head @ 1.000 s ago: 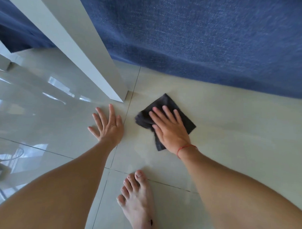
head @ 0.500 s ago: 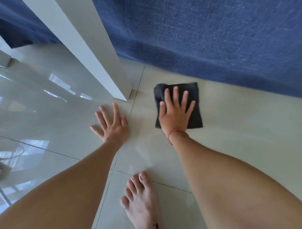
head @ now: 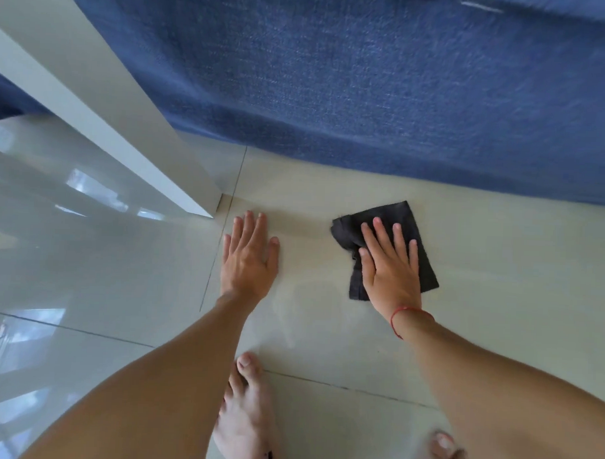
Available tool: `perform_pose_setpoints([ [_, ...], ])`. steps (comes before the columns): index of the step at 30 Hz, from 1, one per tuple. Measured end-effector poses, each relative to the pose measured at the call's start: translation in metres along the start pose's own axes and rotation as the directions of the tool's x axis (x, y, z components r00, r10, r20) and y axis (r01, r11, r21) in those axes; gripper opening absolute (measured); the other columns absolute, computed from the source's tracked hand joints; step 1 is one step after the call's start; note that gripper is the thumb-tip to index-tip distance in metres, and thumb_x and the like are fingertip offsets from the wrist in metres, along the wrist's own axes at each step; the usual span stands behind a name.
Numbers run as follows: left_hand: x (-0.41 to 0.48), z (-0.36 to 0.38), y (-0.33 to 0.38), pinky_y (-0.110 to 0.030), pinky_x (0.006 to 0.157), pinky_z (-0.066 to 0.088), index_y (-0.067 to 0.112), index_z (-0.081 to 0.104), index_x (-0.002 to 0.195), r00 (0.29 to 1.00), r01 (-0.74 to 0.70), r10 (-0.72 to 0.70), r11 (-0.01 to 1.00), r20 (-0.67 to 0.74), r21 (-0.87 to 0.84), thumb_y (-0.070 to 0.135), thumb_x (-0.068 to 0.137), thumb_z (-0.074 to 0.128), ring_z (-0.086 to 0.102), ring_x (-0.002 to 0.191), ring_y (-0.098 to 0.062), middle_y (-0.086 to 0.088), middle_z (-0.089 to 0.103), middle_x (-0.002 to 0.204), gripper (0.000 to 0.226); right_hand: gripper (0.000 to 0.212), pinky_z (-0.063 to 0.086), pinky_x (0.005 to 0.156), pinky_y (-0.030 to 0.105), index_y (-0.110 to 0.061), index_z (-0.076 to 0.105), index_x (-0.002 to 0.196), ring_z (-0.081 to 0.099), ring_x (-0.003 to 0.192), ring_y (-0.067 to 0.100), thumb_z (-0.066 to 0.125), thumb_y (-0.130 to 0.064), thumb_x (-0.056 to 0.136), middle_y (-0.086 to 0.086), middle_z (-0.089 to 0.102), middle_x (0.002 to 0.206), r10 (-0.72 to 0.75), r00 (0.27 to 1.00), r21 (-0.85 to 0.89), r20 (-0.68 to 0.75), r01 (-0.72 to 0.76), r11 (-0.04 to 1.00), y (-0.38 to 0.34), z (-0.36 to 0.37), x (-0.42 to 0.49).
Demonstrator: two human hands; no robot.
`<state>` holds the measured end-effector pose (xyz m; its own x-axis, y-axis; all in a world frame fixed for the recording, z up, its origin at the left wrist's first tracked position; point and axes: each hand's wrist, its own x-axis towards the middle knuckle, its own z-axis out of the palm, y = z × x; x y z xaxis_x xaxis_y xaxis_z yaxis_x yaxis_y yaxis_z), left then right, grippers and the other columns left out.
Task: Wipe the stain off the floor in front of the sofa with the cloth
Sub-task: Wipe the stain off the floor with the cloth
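A dark grey cloth (head: 421,233) lies flat on the glossy cream floor tiles (head: 519,271), just in front of the blue fabric sofa (head: 368,77). My right hand (head: 389,270) presses down on the cloth with fingers spread; a red string is round that wrist. My left hand (head: 250,258) rests palm down on the bare tile to the left of the cloth, fingers apart, holding nothing. I cannot make out a stain on the floor around the cloth.
A white table leg (head: 103,112) slants down to the floor just left of my left hand. My bare feet (head: 250,416) stand on the tiles below the hands. Tile joints cross the floor.
My right hand has slid the cloth to the right and slightly nearer, away from the table leg. One corner of the cloth has bunched. The left hand stays planted.
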<state>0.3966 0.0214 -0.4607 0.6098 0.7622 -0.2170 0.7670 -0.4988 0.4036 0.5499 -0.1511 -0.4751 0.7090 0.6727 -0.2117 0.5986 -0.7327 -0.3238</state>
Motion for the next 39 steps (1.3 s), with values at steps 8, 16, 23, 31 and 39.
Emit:
perform_pose_setpoints([
  [8,0.001,0.020,0.003,-0.040,0.119,-0.007,0.024,-0.002,0.155,0.996,0.049,-0.059,0.989,0.065,0.138,0.040,0.100,0.016,-0.012,0.150,-0.023,-0.003,-0.011,0.163,0.060,0.050,-0.011,0.116,0.053,-0.029,0.018,0.150,-0.007,0.148,0.031,0.024,-0.036,0.101,-0.005,0.009,0.162,0.382,0.915,0.142,-0.131,-0.364,0.921,-0.021,-0.005,0.048],
  [16,0.008,0.009,0.024,-0.044,0.118,0.010,0.016,0.021,0.154,0.994,0.107,-0.107,0.992,0.005,0.071,0.035,0.101,0.036,0.008,0.149,-0.029,-0.012,0.013,0.162,0.058,0.052,-0.013,0.115,0.051,-0.026,0.012,0.151,-0.012,0.148,0.030,0.022,-0.037,0.102,-0.004,0.002,0.162,0.129,0.991,0.145,0.019,-0.131,0.981,-0.066,0.011,0.045],
  [23,0.045,-0.001,0.095,-0.039,0.100,0.040,0.004,0.058,0.120,0.982,0.181,-0.170,0.968,0.077,-0.171,0.053,0.091,0.051,0.050,0.119,-0.030,-0.015,0.059,0.121,0.057,0.047,0.036,0.097,0.043,-0.005,0.050,0.128,0.041,0.126,0.036,0.051,-0.035,0.092,0.018,0.043,0.139,0.418,0.888,0.365,-0.189,-0.332,0.870,-0.019,-0.030,0.047],
  [31,0.053,0.007,0.143,-0.038,0.105,0.038,0.003,0.034,0.142,0.872,0.385,-0.367,0.923,0.324,0.011,0.053,0.087,0.060,0.041,0.134,-0.031,-0.016,0.043,0.142,0.078,0.049,0.049,0.085,0.039,-0.004,0.060,0.102,0.059,0.106,0.036,0.063,-0.049,0.082,0.018,0.065,0.112,0.532,0.840,0.354,0.107,-0.532,0.769,-0.008,-0.040,0.063],
  [39,0.046,0.009,0.154,-0.038,0.098,0.047,0.003,0.049,0.129,0.897,0.404,-0.355,0.900,0.265,-0.161,0.029,0.091,0.064,0.055,0.121,-0.031,-0.015,0.054,0.131,0.048,0.035,0.041,0.071,0.032,-0.009,0.055,0.083,0.061,0.099,0.036,0.056,-0.043,0.089,0.018,0.068,0.104,0.470,0.872,0.380,0.141,-0.486,0.787,-0.008,-0.049,0.058],
])
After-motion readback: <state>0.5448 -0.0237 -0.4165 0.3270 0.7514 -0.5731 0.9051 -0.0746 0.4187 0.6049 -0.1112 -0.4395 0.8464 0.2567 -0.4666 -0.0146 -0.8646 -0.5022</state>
